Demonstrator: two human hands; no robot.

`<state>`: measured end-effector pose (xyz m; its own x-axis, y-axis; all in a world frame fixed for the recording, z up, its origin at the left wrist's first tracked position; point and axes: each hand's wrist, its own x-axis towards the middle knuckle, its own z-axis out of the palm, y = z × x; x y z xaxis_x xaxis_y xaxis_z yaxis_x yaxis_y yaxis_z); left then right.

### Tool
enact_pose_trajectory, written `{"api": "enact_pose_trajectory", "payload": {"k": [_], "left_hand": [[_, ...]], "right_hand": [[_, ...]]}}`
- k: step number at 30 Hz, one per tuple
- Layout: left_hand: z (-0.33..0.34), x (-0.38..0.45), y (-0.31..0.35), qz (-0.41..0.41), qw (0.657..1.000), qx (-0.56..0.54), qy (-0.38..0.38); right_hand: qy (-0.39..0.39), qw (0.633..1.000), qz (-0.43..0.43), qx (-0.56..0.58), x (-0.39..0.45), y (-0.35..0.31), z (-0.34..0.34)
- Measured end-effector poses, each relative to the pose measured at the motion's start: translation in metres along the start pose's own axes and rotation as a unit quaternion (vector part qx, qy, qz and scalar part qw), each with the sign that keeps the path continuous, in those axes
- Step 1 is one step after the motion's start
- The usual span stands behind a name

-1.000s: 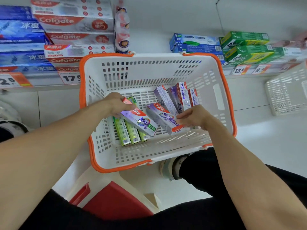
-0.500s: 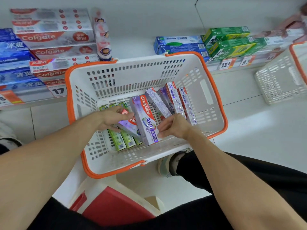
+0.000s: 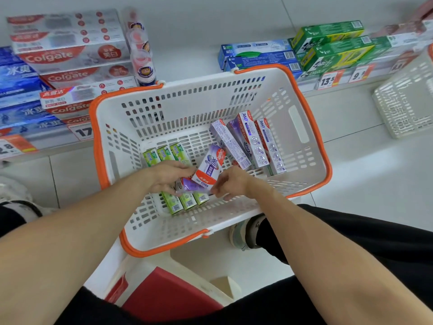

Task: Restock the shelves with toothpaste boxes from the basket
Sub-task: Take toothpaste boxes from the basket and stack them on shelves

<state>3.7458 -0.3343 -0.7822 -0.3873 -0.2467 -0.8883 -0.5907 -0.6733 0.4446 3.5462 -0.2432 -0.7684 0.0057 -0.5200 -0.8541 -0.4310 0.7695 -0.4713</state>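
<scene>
At the far left, the shelf (image 3: 54, 146) carries stacked Colgate boxes (image 3: 68, 55) above its price tags. Below it we see the basket (image 3: 314, 141), orange-rimmed, set on a stool (image 3: 164, 294).

Along the basket's left side lie three green boxes (image 3: 174, 179) side by side. Our left hand (image 3: 168, 177) reaches over them; its fingers curl onto a purple box (image 3: 187, 184) lying across the green ones. Just to the right, the tilted box (image 3: 209, 166), purple with a red end, rises from the basket floor near its front wall, with our right hand (image 3: 230, 184) pinching its lower end. Both hands meet at these two boxes. Toward the basket's right side, three more purple boxes (image 3: 250, 141) lean together on edge. At the far right stands a second basket (image 3: 405, 104), below the shelf's green boxes.

We judge the step in hand to be gathering purple boxes from the basket; none is lifted clear yet. The next move calls for squaring the two boxes together, raising them over the rim, and finding the matching slot on the shelf, which we cannot identify here.
</scene>
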Motion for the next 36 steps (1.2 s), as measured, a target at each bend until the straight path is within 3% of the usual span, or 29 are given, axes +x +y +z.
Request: {"api": "enact_pose_trajectory", "payload": {"k": [3,5,11,15,20,24,29,32,36], "left_hand": [[0.003,0.005,-0.001,0.005,1.0,0.005,0.03],[0.006,0.008,-0.002,0.012,0.999,0.006,0.04],[0.008,0.005,0.005,0.096,0.983,0.09,0.13],[-0.005,-0.003,0.019,0.138,0.963,0.155,0.171],[-0.023,-0.037,0.049,0.185,0.96,0.158,0.14],[-0.037,-0.076,0.069,0.217,0.974,-0.009,0.058],[-0.046,-0.117,0.082,0.259,0.946,-0.192,-0.04],[-0.055,-0.139,0.093,0.287,0.936,-0.197,-0.058],[-0.066,-0.174,0.118,0.328,0.928,-0.177,-0.004]], "right_hand": [[-0.053,0.973,0.094,0.206,-0.005,-0.002,-0.011],[-0.06,0.949,0.12,0.285,-0.005,-0.004,-0.012],[-0.013,0.942,0.096,0.322,-0.011,-0.016,-0.012],[0.026,0.961,0.076,0.265,-0.028,-0.02,-0.048],[0.136,0.966,-0.006,0.221,-0.062,-0.034,-0.103],[0.193,0.951,-0.12,0.211,-0.093,-0.051,-0.135],[0.156,0.92,-0.211,0.292,-0.119,-0.076,-0.14],[0.118,0.88,-0.284,0.363,-0.133,-0.1,-0.13],[0.116,0.871,-0.323,0.352,-0.146,-0.146,-0.106]]}}
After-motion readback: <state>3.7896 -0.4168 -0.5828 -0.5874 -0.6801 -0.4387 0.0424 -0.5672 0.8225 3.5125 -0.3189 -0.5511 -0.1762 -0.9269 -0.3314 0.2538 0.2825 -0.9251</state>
